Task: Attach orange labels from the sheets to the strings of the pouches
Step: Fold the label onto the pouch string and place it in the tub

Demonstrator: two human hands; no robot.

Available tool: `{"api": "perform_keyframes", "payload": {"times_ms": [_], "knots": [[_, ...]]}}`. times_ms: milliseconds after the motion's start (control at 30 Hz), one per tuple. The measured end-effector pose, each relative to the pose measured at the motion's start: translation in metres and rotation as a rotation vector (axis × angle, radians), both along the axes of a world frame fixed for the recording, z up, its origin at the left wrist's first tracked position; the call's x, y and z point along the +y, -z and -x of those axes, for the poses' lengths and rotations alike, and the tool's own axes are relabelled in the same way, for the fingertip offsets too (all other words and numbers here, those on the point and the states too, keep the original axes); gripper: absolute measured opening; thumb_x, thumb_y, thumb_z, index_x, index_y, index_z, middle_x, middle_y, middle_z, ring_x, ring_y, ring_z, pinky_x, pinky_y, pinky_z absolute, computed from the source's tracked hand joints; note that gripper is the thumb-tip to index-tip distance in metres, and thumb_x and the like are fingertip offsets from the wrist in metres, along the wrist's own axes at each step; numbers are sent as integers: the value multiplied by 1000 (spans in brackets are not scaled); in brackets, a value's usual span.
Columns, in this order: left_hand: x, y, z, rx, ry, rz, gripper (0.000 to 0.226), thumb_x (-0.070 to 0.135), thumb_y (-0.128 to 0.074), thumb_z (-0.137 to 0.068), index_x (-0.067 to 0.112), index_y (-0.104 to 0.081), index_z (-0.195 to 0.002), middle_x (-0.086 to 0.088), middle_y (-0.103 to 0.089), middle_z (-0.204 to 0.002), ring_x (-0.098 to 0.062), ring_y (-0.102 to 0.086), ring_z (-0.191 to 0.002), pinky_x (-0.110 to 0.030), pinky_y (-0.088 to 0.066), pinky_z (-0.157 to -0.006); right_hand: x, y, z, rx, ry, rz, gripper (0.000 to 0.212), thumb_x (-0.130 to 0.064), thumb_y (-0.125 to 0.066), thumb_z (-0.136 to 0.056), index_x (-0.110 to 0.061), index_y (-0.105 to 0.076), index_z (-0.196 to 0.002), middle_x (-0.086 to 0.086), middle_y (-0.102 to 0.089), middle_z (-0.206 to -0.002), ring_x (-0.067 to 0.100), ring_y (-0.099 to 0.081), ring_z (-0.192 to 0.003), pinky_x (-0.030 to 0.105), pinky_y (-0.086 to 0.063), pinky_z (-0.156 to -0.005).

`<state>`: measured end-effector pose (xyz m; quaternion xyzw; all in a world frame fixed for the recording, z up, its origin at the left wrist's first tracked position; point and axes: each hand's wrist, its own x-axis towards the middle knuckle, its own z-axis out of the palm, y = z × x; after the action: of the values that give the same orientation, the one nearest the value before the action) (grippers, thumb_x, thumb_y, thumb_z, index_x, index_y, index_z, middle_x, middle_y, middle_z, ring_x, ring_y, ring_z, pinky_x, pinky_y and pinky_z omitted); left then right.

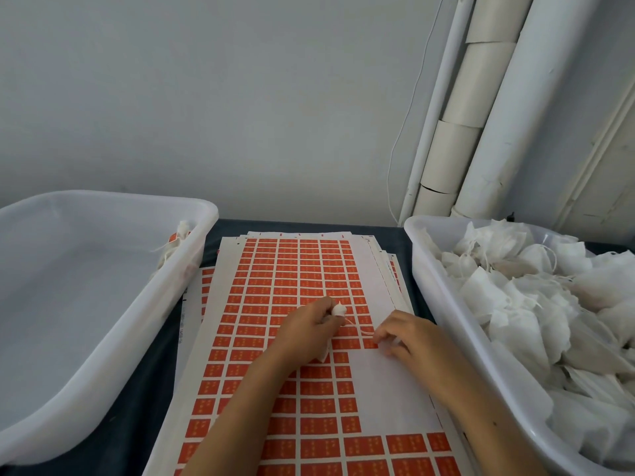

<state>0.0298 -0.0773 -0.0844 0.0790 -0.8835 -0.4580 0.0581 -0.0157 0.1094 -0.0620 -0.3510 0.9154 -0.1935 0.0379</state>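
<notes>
A sheet of orange labels (302, 276) lies on top of a stack in the middle of the dark table. My left hand (305, 326) grips a small white pouch (338, 309) above the sheet, part of the pouch sticking out under the palm. A thin string (357, 326) runs from the pouch to my right hand (409, 334), whose fingertips pinch its end down at the edge of an orange label (369, 343). Beside that label the sheet shows a bare white patch (388, 389) with no labels.
A white plastic tub (417, 255) on the right is heaped with white pouches (536, 304). A second white tub (202, 214) on the left holds one or two labelled pouches (177, 240) at its far right corner. White pipes (481, 115) and a thin cable run up the wall behind.
</notes>
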Motion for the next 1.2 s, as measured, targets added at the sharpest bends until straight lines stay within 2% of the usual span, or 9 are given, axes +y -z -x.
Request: {"api": "perform_keyframes", "payload": {"times_ms": [67, 167, 367, 500, 700, 800, 867, 1000, 1200], "knots": [[0, 0, 0, 2, 0, 1, 19, 37, -44, -98, 31, -49, -80, 13, -57, -78, -6, -56, -72, -17, -42, -62, 0, 0, -1, 22, -22, -13, 17, -29, -54, -93, -27, -64, -107, -16, -59, -117, 4, -58, -102, 7, -38, -91], [0, 1, 0, 9, 0, -9, 20, 38, -44, -98, 31, -49, -79, 12, -57, -77, -6, -55, -71, -18, -42, -62, -2, 4, -1, 83, -50, -45, 22, -31, -55, -92, -28, -64, -111, -15, -58, -120, 2, -57, -105, 7, -35, -96], [-1, 2, 0, 11, 7, -22, 21, 38, -44, -98, 31, -49, -79, 12, -57, -77, -7, -56, -73, -21, -43, -65, -1, 14, 1, 199, -104, -85, 27, -42, -53, -90, -32, -62, -113, -18, -57, -122, -2, -56, -105, 5, -33, -95], [-1, 2, 0, 7, 5, -32, 20, 37, -45, -97, 31, -49, -78, 12, -57, -77, -6, -56, -73, -20, -43, -65, 0, 19, -1, 250, -106, -66, 25, -44, -53, -90, -34, -60, -111, -19, -57, -120, -1, -56, -103, 1, -29, -90], [-1, 2, 0, -2, -4, -35, 19, 38, -45, -97, 33, -48, -80, 14, -57, -79, -7, -58, -76, -20, -45, -66, -2, 27, 2, 284, -100, -67, 21, -38, -50, -93, -28, -56, -110, -14, -57, -119, 5, -55, -103, 9, -32, -93], [-1, 2, 1, 2, -5, -32, 19, 38, -45, -97, 32, -49, -80, 13, -58, -79, -8, -58, -76, -21, -46, -67, -4, 29, 5, 289, -83, -68, 14, -39, -46, -94, -30, -51, -104, -16, -55, -114, 1, -53, -98, 10, -38, -95], [-1, 3, 1, 5, -4, -41, 19, 38, -45, -97, 32, -49, -80, 13, -58, -79, -7, -57, -75, -20, -45, -66, -6, 30, 6, 273, -68, -54, 11, -42, -45, -93, -33, -45, -99, -18, -55, -113, -1, -53, -94, 6, -37, -90], [-2, 4, 1, 13, -13, -50, 20, 39, -44, -97, 32, -50, -80, 12, -58, -78, -8, -57, -74, -21, -45, -66, -8, 31, 5, 209, -12, 13, 12, -47, -42, -91, -37, -36, -94, -22, -53, -107, -4, -51, -81, -2, -32, -70], [-3, 5, 0, 13, -33, -94, 19, 38, -44, -97, 32, -51, -80, 11, -59, -80, -9, -59, -77, -23, -48, -68, -14, 31, 3, 111, 5, 148, 18, -52, -32, -87, -36, -37, -93, -25, -56, -98, -3, -59, -80, 2, -43, -69]]}}
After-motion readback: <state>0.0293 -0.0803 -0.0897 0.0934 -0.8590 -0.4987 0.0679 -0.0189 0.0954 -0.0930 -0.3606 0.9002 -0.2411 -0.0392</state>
